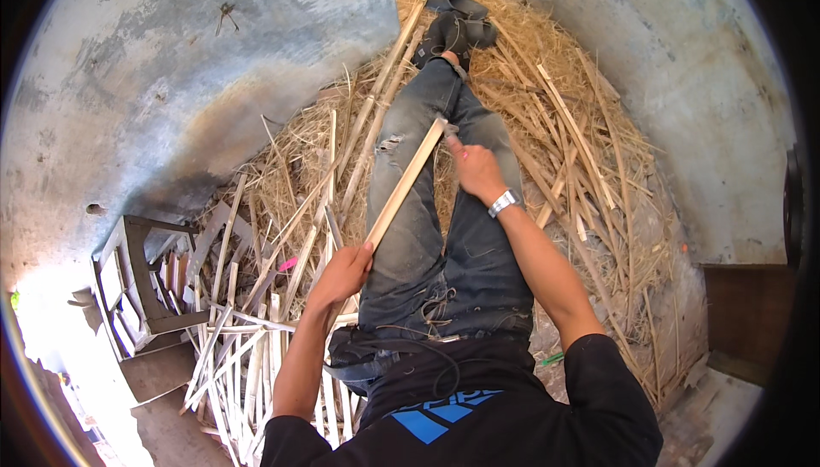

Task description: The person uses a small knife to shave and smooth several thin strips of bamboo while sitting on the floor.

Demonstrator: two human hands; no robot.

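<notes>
A long, flat, pale strip of split bamboo (406, 189) slants across my outstretched legs, its far end higher and to the right. My left hand (343, 275) is closed round its near end, over my left thigh. At the strip's far end, between my knees, is my right hand (478, 170), its fingers curled in. A small greyish thing (450, 129) shows at its fingertips, against the strip's tip; its kind is too small to make out. A silver watch (502, 203) is on my right wrist.
Loose bamboo strips (576, 138) and straw-like shavings (547, 35) cover the floor on both sides of my legs. More cut strips (256, 356) pile up at my left hip, beside a dark open frame (158, 275). Grey walls (256, 48) rise left and right.
</notes>
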